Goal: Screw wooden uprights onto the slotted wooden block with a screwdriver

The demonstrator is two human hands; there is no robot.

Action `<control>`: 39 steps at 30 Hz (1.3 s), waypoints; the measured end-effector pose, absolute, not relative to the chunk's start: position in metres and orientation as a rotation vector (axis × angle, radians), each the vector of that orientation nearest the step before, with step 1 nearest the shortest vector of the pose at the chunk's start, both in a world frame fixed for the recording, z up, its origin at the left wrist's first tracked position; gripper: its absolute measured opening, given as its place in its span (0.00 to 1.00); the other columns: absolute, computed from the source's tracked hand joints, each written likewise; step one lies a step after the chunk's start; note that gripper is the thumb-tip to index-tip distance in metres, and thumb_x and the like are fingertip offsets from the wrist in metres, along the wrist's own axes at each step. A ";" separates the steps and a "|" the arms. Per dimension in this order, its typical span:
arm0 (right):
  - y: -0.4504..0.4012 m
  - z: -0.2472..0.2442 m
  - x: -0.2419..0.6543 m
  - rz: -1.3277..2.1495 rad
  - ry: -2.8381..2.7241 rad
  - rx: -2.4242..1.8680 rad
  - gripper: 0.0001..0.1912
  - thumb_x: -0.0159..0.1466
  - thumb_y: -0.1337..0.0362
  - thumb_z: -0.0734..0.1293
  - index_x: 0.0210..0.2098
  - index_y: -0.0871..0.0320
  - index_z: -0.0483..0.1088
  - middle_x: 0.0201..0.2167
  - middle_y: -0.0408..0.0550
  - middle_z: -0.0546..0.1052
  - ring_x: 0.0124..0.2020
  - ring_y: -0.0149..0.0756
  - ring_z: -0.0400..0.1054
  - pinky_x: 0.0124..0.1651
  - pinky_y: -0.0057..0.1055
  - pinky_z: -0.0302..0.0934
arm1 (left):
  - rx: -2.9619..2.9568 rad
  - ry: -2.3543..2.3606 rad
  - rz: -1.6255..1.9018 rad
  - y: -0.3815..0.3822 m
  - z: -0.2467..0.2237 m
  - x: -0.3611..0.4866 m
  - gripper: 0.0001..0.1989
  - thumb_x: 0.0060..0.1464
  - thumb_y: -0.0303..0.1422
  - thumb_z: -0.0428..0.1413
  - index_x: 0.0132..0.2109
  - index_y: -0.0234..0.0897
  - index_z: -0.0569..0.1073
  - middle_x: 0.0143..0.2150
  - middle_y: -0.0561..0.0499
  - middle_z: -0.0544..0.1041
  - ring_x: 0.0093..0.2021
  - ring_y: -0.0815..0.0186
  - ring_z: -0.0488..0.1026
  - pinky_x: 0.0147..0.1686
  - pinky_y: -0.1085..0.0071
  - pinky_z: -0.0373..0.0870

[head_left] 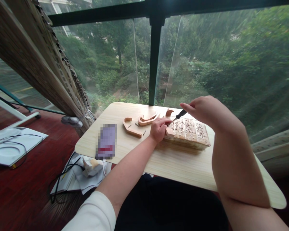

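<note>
Beyond a pale table [183,170], trees fill the window. On its top sits a speckled block [190,131], just right of the left hand [159,129], whose fingers are bunched against a small wooden piece [170,132] at the block's near-left end. The right hand [202,107], fingers closed around a black-handled screwdriver [181,114], hovers above the block.

Pale tabletop [183,164] lies open along the near side of the speckled block [191,132]; a phone [108,141] obstructs the left; curved wooden pieces [134,132] and screws [144,132] clutter the middle; left hand [158,129] and screwdriver [181,114] crowd the block's left end; window glass [110,64] bounds the far side.
</note>
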State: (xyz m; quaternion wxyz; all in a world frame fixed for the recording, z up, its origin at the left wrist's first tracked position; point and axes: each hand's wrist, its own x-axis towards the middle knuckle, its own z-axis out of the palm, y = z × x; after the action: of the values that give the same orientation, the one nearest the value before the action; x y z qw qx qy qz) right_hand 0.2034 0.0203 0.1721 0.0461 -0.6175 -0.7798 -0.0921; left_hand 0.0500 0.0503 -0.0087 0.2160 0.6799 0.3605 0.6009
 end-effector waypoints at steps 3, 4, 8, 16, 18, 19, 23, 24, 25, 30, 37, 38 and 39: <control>0.025 0.167 0.205 -0.280 -2.346 -1.745 0.22 0.69 0.54 0.58 0.35 0.59 0.80 0.29 0.54 0.80 0.30 0.40 0.71 0.32 0.33 0.55 | 1.867 1.007 1.660 0.050 -0.008 0.050 0.18 0.47 0.23 0.48 0.38 0.35 0.82 0.38 0.47 0.83 0.42 0.60 0.76 0.46 0.62 0.74; 0.026 0.165 0.205 -0.291 -2.336 -1.691 0.20 0.68 0.55 0.58 0.39 0.59 0.79 0.31 0.54 0.81 0.31 0.40 0.72 0.33 0.33 0.56 | 1.860 1.009 1.660 0.050 -0.008 0.050 0.18 0.47 0.23 0.48 0.38 0.35 0.82 0.38 0.47 0.83 0.42 0.60 0.76 0.46 0.62 0.74; 0.025 0.163 0.206 -0.267 -2.428 -1.601 0.19 0.69 0.62 0.56 0.43 0.59 0.78 0.37 0.55 0.82 0.35 0.40 0.73 0.37 0.33 0.58 | 1.853 0.995 1.666 0.050 -0.008 0.051 0.18 0.48 0.23 0.48 0.37 0.35 0.81 0.37 0.47 0.83 0.41 0.60 0.76 0.45 0.62 0.74; 0.024 0.172 0.204 -0.308 -2.406 -1.821 0.27 0.70 0.52 0.55 0.26 0.58 0.76 0.24 0.55 0.77 0.28 0.43 0.70 0.31 0.35 0.54 | 1.880 0.959 1.678 0.051 -0.010 0.051 0.18 0.48 0.24 0.47 0.38 0.35 0.81 0.38 0.47 0.83 0.41 0.60 0.76 0.46 0.62 0.74; 0.025 0.170 0.204 -0.286 -2.368 -1.754 0.21 0.69 0.55 0.58 0.33 0.58 0.78 0.27 0.54 0.79 0.30 0.43 0.71 0.33 0.35 0.56 | 1.894 0.965 1.661 0.052 -0.010 0.050 0.18 0.48 0.24 0.48 0.38 0.35 0.81 0.38 0.47 0.83 0.41 0.60 0.76 0.46 0.62 0.74; 0.025 0.169 0.203 -0.274 -2.354 -1.725 0.19 0.69 0.57 0.59 0.38 0.59 0.78 0.29 0.55 0.79 0.31 0.43 0.72 0.35 0.34 0.57 | 1.896 0.969 1.651 0.053 -0.010 0.050 0.17 0.48 0.24 0.48 0.38 0.35 0.81 0.39 0.47 0.83 0.41 0.60 0.76 0.46 0.61 0.74; 0.020 0.172 0.202 -0.245 -2.418 -1.711 0.18 0.70 0.62 0.57 0.39 0.60 0.77 0.34 0.56 0.80 0.35 0.43 0.73 0.39 0.35 0.59 | 1.898 1.009 1.630 0.054 -0.010 0.050 0.18 0.48 0.23 0.48 0.39 0.35 0.81 0.40 0.47 0.83 0.43 0.60 0.76 0.47 0.62 0.74; 0.019 0.173 0.202 -0.243 -2.455 -1.718 0.18 0.69 0.64 0.56 0.38 0.60 0.77 0.34 0.55 0.80 0.34 0.42 0.72 0.39 0.34 0.59 | 1.901 1.005 1.636 0.054 -0.010 0.050 0.18 0.49 0.23 0.47 0.39 0.35 0.81 0.39 0.47 0.83 0.43 0.60 0.76 0.47 0.62 0.74; 0.018 0.174 0.202 -0.249 -2.479 -1.738 0.18 0.69 0.65 0.55 0.36 0.60 0.77 0.32 0.54 0.80 0.32 0.40 0.71 0.38 0.34 0.58 | 1.904 0.996 1.645 0.053 -0.010 0.050 0.18 0.49 0.23 0.47 0.39 0.35 0.81 0.39 0.47 0.83 0.43 0.60 0.76 0.47 0.62 0.74; 0.021 0.173 0.205 -0.378 -2.444 -1.831 0.27 0.70 0.55 0.54 0.23 0.57 0.74 0.22 0.54 0.76 0.26 0.41 0.68 0.31 0.36 0.55 | 1.901 0.948 1.688 0.051 -0.010 0.050 0.19 0.49 0.24 0.47 0.40 0.34 0.81 0.38 0.47 0.82 0.41 0.61 0.76 0.47 0.62 0.74; 0.025 0.166 0.204 -0.325 -2.383 -1.578 0.19 0.68 0.61 0.56 0.42 0.57 0.79 0.35 0.54 0.82 0.34 0.42 0.74 0.36 0.33 0.59 | 1.889 0.973 1.689 0.052 -0.012 0.051 0.19 0.49 0.24 0.47 0.39 0.34 0.81 0.39 0.46 0.83 0.42 0.61 0.76 0.47 0.62 0.74; 0.024 0.168 0.205 -0.315 -2.416 -1.577 0.19 0.68 0.62 0.56 0.40 0.57 0.79 0.36 0.54 0.82 0.34 0.41 0.73 0.37 0.33 0.59 | 1.893 0.969 1.684 0.052 -0.012 0.051 0.19 0.49 0.24 0.47 0.39 0.34 0.81 0.38 0.47 0.83 0.42 0.61 0.76 0.46 0.62 0.74; 0.022 0.170 0.205 -0.310 -2.444 -1.601 0.19 0.67 0.63 0.56 0.37 0.57 0.79 0.35 0.54 0.82 0.33 0.41 0.73 0.37 0.34 0.59 | 1.898 0.960 1.683 0.052 -0.012 0.050 0.19 0.49 0.23 0.46 0.39 0.34 0.81 0.38 0.47 0.83 0.42 0.61 0.76 0.46 0.62 0.74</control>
State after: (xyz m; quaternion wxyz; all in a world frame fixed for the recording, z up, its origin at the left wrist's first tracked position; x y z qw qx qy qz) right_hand 0.2049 0.0217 0.1703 0.1013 -0.5421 -0.8275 -0.1049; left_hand 0.0505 0.0524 -0.0122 0.2131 0.6836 0.3459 0.6063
